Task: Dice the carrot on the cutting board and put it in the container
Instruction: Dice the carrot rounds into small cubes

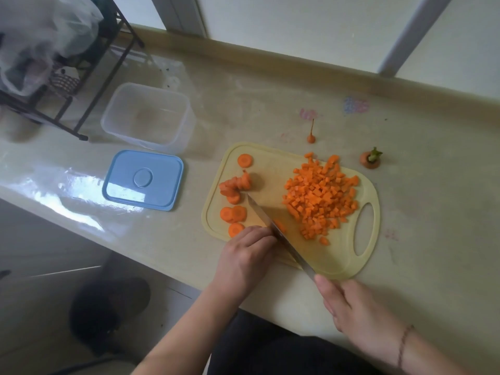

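Both hands work at the counter's near edge: the right hand (pixel 349 307) curls its fingers round the handle of the knife (pixel 273 226), the left hand (pixel 247 253) bends its fingers down on a carrot slice (pixel 280 226) beside the blade. On the counter (pixel 433 212), the yellow cutting board (pixel 349 266) carries a heap of diced carrot (pixel 319 198) by its handle end and round slices (pixel 234 190) along its left edge. Further left sit the clear container (pixel 148 117) and, nearer, its blue lid (pixel 143 180). Two carrot ends (pixel 369 161) lie beyond the board's far edge.
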A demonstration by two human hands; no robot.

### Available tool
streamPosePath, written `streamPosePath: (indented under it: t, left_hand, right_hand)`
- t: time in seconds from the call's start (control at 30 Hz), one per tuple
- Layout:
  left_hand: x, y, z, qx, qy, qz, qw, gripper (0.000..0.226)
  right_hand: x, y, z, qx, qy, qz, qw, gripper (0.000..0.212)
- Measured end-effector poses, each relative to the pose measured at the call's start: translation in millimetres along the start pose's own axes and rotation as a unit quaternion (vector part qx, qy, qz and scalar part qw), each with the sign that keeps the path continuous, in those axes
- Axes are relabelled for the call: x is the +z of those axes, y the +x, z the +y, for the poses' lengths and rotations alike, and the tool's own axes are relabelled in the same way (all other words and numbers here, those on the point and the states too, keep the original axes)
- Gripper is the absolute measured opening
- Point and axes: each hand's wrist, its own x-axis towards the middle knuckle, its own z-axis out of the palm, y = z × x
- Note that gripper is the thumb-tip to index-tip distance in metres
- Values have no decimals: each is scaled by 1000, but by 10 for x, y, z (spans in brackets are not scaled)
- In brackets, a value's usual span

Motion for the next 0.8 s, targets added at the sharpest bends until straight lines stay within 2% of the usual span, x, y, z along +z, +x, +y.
streamPosePath:
  t: [0.1,0.27,0.33,0.43,0.5,0.53,0.57,0.63,0.7,0.73,0.8]
  left_hand:
    - [-40,36,19,-5,-4,-14,1000,37]
    - [-140,-8,-35,25,12,-13,1000,11]
    - [-257,-79,-66,19,-7,41,999,18]
    - [-542,-35,-37,-114,-47,182,976,27]
    - [-723,120,-17,-172,-51,221,958,24]
    - [-797,226,-9,-173,-64,197,963,21]
    - [-857,340,6,-163,-81,138,973,18]
    - [-884,538,40,-124,-96,-43,987,18]
    - [-771,656,54,-66,-54,-196,977,23]
    - [-692,682,66,-39,-41,-231,971,25]
    - [-570,700,88,-5,-39,-256,966,24]
  right_hand:
    - [15,82,-68,-17,10,0,1000,72]
    - [-80,-135,44,-32,-8,19,999,93]
    - [-138,-234,102,-44,-37,27,998,91]
    - [-204,-274,206,-69,-152,41,985,85]
    - [-241,-261,254,-84,-244,62,964,85]
    - [-255,-249,271,-90,-279,73,953,86]
    - [-267,-235,282,-96,-311,77,942,89]
    - [-291,-206,283,-100,-366,72,922,97]
    - [-313,-198,264,-101,-398,64,910,103]
    - [-318,-213,242,-102,-407,61,906,103]
    - [-318,-254,195,-112,-409,71,903,104]
